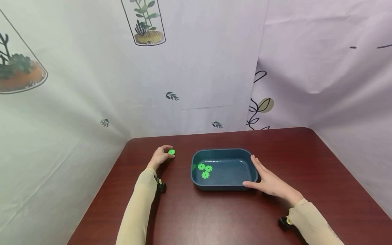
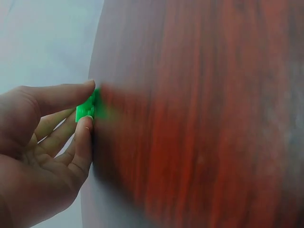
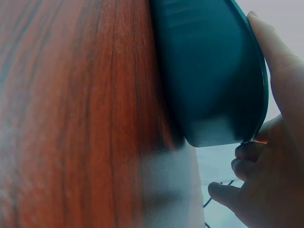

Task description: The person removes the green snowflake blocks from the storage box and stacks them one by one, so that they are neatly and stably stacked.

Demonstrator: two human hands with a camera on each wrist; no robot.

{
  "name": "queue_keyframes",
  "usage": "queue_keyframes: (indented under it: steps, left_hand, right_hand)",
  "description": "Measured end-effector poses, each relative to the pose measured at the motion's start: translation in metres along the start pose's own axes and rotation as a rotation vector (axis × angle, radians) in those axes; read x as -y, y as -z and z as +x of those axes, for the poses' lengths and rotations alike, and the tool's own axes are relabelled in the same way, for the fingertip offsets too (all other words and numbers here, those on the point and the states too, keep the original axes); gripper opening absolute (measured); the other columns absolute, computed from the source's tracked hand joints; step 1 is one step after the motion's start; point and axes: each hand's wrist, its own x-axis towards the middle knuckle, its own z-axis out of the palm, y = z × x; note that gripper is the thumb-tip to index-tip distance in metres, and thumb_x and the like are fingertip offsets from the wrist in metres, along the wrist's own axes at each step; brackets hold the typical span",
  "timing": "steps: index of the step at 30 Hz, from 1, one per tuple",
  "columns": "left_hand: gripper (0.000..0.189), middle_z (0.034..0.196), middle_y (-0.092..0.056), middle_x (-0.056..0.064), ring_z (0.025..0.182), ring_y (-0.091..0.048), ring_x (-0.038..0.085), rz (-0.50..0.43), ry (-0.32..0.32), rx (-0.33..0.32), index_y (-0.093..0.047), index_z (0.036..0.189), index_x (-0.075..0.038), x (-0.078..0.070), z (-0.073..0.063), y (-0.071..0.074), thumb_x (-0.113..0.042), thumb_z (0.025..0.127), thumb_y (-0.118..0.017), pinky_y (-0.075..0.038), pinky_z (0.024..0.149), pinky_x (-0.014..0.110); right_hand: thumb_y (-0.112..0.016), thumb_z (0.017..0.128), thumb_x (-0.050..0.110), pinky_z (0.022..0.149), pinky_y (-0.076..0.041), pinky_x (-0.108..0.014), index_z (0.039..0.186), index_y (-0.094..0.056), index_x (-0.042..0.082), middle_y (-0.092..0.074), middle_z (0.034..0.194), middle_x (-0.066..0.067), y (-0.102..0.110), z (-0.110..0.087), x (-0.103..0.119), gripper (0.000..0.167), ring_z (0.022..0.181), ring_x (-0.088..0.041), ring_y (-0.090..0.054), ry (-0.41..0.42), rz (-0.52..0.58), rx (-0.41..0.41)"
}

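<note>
While the left hand [image 1: 160,156] reaches toward the far left part of the dark red, wood-grained table [image 1: 196,217], its thumb and fingertips pinch a small bright green plastic disc [image 1: 172,152] in a narrow grip. That disc is to the left of the dark blue rectangular tray [image 1: 234,172] with rounded corners and well apart from it. Seen edge-on in the left wrist view, the green shape looks fairly thick, and I cannot tell whether it is one piece or a few stacked together.

At the tray's right end is the right hand [image 1: 269,181], with thumb and fingers spread wide. Its thumb touches the rim by the near right corner, and its fingers lie along the right end, reaching toward the far corner. The right wrist view shows some of its fingers bent loosely outside the wall.

Inside the tray, three bright green flower-shaped plastic discs [image 1: 205,175] lie close together on the floor near the left end. Both arms wear pale yellow sleeves [image 1: 141,200], and a small black device [image 1: 160,185] sits at the left wrist, with another black device [image 1: 284,223] at the right. Behind the table hangs a pale, wrinkled cloth [image 1: 202,68] printed with leaves and potted plants.
</note>
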Motion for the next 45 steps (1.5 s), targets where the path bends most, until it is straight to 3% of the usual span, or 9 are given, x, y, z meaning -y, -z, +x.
queue_keyframes:
  steps: [13, 19, 21, 27, 38, 45]
  left_hand:
    - [0.048, 0.140, -0.054, 0.023, 0.126, -0.051, 0.037, 0.025, -0.008, -0.010, -0.058, 0.136, 0.000, 0.000, -0.001, 0.002, -0.006, 0.091, -0.073, -0.044, 0.100, 0.051]
    - [0.058, 0.144, -0.050, 0.022, 0.107, -0.059, 0.036, -0.015, 0.004, 0.019, -0.050, 0.144, 0.000, -0.005, -0.006, 0.017, -0.012, 0.092, -0.073, -0.048, 0.091, 0.048]
    - [0.060, 0.146, -0.048, 0.022, 0.109, -0.059, 0.037, -0.013, 0.002, 0.018, -0.048, 0.146, -0.001, -0.010, -0.009, 0.024, -0.013, 0.092, -0.073, -0.047, 0.093, 0.050]
    - [0.059, 0.152, -0.044, 0.015, 0.137, -0.042, 0.038, 0.033, -0.042, 0.006, -0.050, 0.145, -0.008, -0.036, -0.013, 0.035, -0.019, 0.092, -0.073, -0.038, 0.106, 0.056]
    - [0.058, 0.144, -0.054, 0.013, 0.129, -0.054, 0.035, 0.124, -0.219, 0.031, -0.053, 0.144, -0.013, -0.092, -0.010, 0.039, -0.027, 0.092, -0.075, -0.047, 0.099, 0.054]
    - [0.061, 0.147, -0.052, 0.008, 0.134, -0.051, 0.032, 0.137, -0.311, 0.088, -0.053, 0.145, -0.015, -0.127, -0.027, 0.024, -0.028, 0.091, -0.077, -0.047, 0.103, 0.050]
  right_hand:
    - [-0.069, 0.084, 0.066, 0.106, -0.033, -0.068, 0.163, -0.001, 0.012, -0.003, 0.167, -0.022, 0.001, -0.002, 0.003, 0.117, 0.147, -0.049, -0.019, 0.001, 0.005, -0.003]
    - [-0.069, 0.084, 0.067, 0.106, -0.032, -0.068, 0.163, -0.002, 0.012, -0.002, 0.167, -0.021, -0.002, -0.001, 0.002, 0.117, 0.148, -0.049, -0.018, 0.007, 0.010, -0.002]
    - [-0.069, 0.084, 0.067, 0.107, -0.032, -0.068, 0.163, -0.001, 0.012, -0.002, 0.167, -0.021, -0.003, 0.000, 0.001, 0.118, 0.148, -0.048, -0.017, 0.009, 0.007, -0.002]
    - [-0.070, 0.083, 0.067, 0.106, -0.032, -0.069, 0.163, -0.001, 0.012, -0.002, 0.167, -0.020, -0.002, 0.001, 0.000, 0.119, 0.149, -0.048, -0.016, 0.010, 0.009, -0.013]
    - [-0.072, 0.082, 0.065, 0.108, -0.027, -0.071, 0.163, -0.002, 0.013, 0.000, 0.168, -0.015, -0.005, 0.001, -0.004, 0.119, 0.152, -0.042, -0.006, 0.026, 0.023, -0.028]
    - [-0.073, 0.082, 0.064, 0.108, -0.026, -0.071, 0.163, -0.003, 0.012, 0.001, 0.168, -0.015, -0.005, 0.000, -0.003, 0.119, 0.152, -0.043, -0.006, 0.025, 0.014, -0.031]
